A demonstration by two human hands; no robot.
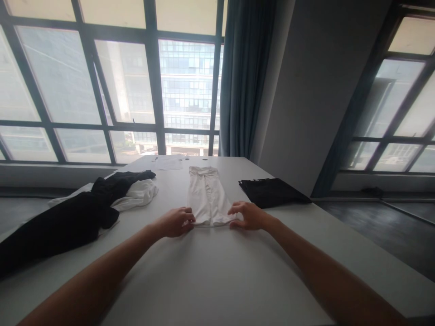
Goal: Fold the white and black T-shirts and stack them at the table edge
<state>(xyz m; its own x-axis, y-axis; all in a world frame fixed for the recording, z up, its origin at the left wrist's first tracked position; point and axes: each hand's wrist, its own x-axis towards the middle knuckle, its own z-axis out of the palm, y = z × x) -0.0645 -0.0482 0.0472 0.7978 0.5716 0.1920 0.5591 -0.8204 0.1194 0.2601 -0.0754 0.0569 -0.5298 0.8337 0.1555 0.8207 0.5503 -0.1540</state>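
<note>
A white shirt (208, 199) lies on the table in front of me, its sides folded inward into a narrow strip, with the collar end away from me. At the near left corner, my left hand (177, 222) has its fingers curled and closed on the fabric edge. My right hand (249, 216) is at the near right corner, thumb and fingers apart, with the shirt's edge between them and the fingertips touching or just above the cloth.
The white table (217, 276) stretches toward the window. On the left is a loose heap of black clothing (78, 217) with white clothing (139, 194) under it. A folded black garment (273, 192) lies on the right. Paper sheets (168, 162) rest at the far end.
</note>
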